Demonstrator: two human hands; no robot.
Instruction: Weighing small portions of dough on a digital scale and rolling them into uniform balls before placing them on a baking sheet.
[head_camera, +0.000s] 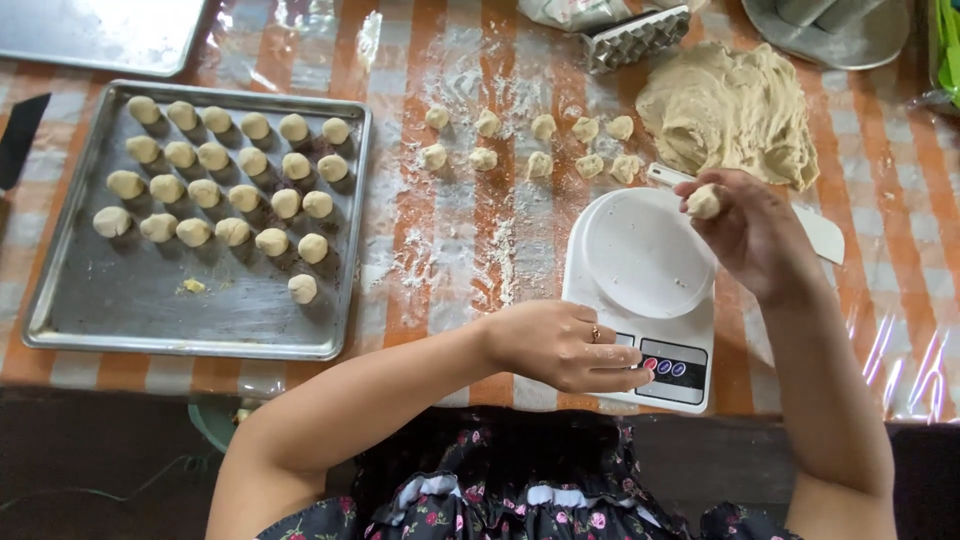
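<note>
My right hand (752, 232) holds a small lump of dough (703, 202) in its fingertips, above the far right edge of a white kitchen scale (645, 255). My left hand (570, 347) reaches across to the scale's front panel, its fingertips on the small coloured buttons (664, 367). The scale's round plate carries nothing. A big mass of pale dough (730, 108) lies on the table beyond the scale. Several small dough pieces (540, 146) sit in two loose rows on the floured cloth.
At the left, a metal baking tray (110, 310) holds several rows of rolled dough balls. A white scraper (822, 232) lies beside the scale. A metal mould (636, 38), a second tray (100, 35) and a metal dish (860, 40) sit along the far edge.
</note>
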